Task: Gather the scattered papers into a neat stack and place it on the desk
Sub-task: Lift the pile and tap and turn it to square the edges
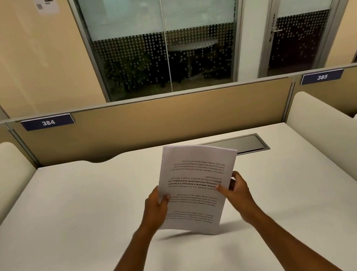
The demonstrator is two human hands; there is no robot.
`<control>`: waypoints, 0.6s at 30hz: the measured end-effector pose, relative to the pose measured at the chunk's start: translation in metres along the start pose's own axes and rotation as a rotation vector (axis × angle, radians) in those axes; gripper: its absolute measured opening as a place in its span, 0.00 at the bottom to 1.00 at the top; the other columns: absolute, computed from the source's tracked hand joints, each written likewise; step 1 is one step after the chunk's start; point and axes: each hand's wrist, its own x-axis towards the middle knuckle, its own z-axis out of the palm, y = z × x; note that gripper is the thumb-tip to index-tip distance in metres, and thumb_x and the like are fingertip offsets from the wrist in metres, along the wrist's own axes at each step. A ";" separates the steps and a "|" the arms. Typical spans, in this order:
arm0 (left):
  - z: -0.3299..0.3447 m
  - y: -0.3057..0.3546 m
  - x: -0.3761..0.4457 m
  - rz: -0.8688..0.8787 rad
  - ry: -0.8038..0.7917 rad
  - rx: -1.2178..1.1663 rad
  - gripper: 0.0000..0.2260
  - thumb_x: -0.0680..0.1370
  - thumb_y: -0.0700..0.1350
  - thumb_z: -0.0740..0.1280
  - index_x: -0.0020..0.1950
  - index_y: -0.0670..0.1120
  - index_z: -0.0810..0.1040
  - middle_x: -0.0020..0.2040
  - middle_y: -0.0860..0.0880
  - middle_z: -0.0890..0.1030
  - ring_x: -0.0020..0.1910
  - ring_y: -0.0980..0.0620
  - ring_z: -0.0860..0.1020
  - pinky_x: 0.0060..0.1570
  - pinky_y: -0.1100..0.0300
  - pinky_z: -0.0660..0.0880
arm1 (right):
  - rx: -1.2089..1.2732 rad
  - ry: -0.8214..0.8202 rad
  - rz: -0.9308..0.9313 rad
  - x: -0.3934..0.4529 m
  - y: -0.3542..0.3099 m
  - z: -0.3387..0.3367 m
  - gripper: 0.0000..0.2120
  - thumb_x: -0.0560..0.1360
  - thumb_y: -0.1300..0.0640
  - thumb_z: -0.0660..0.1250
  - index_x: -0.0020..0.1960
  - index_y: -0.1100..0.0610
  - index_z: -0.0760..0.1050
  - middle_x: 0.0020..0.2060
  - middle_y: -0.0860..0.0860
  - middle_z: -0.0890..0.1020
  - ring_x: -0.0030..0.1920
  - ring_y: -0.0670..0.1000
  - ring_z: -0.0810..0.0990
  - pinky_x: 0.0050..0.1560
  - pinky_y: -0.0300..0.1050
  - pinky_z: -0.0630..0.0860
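A stack of white printed papers [195, 180] stands tilted over the middle of the white desk [69, 226], its text upside down to me. The stack's lower corner is at or just above the desk surface, with a shadow under it. My left hand [157, 208] grips the stack's left edge, thumb on the front sheet. My right hand [237, 189] holds the right edge, thumb on the front and fingers behind. No loose sheets lie elsewhere on the desk.
A dark cable hatch [241, 144] is set into the desk behind the papers. A tan partition [158, 119] with the labels 384 and 385 closes off the back. Rounded white side dividers [329, 132] flank the desk. Glass walls and a door lie beyond.
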 end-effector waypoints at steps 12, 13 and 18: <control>-0.058 0.071 0.063 0.261 -0.170 0.612 0.07 0.79 0.43 0.61 0.42 0.53 0.71 0.50 0.47 0.83 0.44 0.48 0.80 0.45 0.53 0.78 | -0.359 -0.090 -0.163 0.035 -0.032 -0.037 0.20 0.70 0.57 0.75 0.58 0.53 0.72 0.44 0.52 0.85 0.46 0.52 0.84 0.47 0.42 0.81; -0.056 0.075 0.064 0.282 -0.170 0.658 0.07 0.79 0.43 0.61 0.42 0.53 0.71 0.51 0.47 0.83 0.43 0.49 0.79 0.45 0.56 0.76 | -0.386 -0.119 -0.173 0.035 -0.033 -0.035 0.18 0.71 0.56 0.75 0.57 0.52 0.73 0.45 0.51 0.84 0.46 0.51 0.83 0.44 0.38 0.80; -0.038 0.083 0.062 0.350 -0.185 0.756 0.04 0.79 0.45 0.62 0.45 0.52 0.74 0.54 0.48 0.84 0.48 0.47 0.81 0.55 0.53 0.74 | -0.366 -0.182 -0.160 0.031 -0.031 -0.019 0.08 0.75 0.52 0.69 0.53 0.52 0.78 0.47 0.50 0.84 0.47 0.52 0.84 0.47 0.46 0.82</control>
